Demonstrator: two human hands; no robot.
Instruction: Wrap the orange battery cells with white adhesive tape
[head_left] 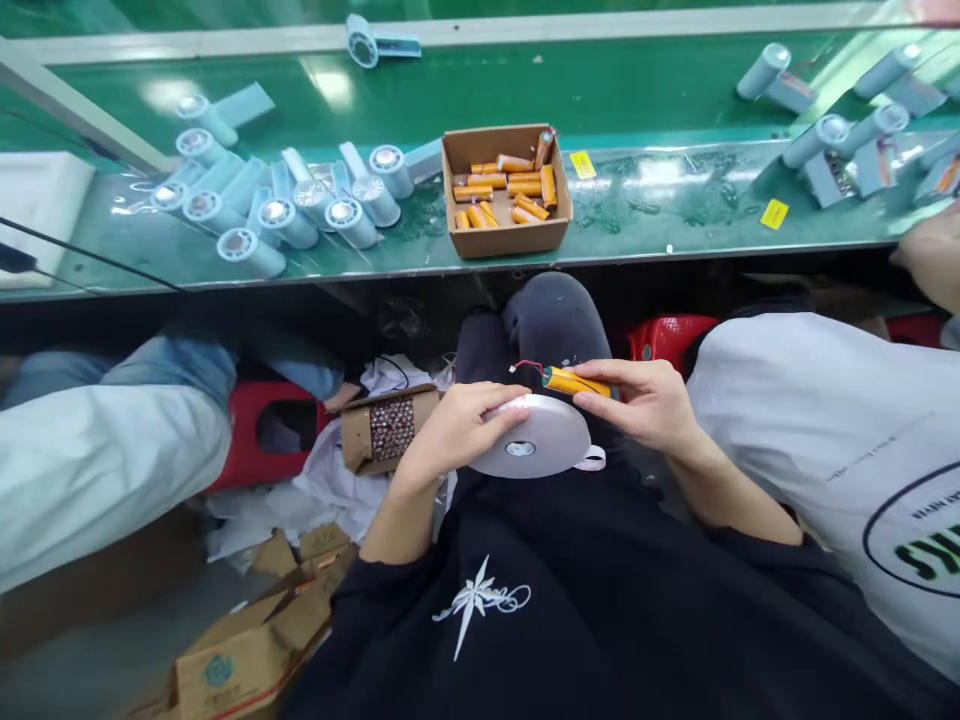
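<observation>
My left hand (480, 425) grips a wide white roll of tape (555, 440) by its upper left edge, thumb on the face and fingers along the rim. A loose end of the tape (592, 459) curls out at the roll's right side. Between the thumb and fingers of my right hand (649, 400) is an orange battery (566, 381), held just above the roll. Thin red wires with a small white connector (513, 369) stick out from the battery's left end. Both hands are over my lap.
On the green bench, a cardboard box (510, 240) holds several orange batteries. Light-blue handheld fan housings (289, 222) stand left of it, and more (832, 130) at right. People sit on both sides. A carton (360, 440) and torn cardboard (247, 640) lie at lower left.
</observation>
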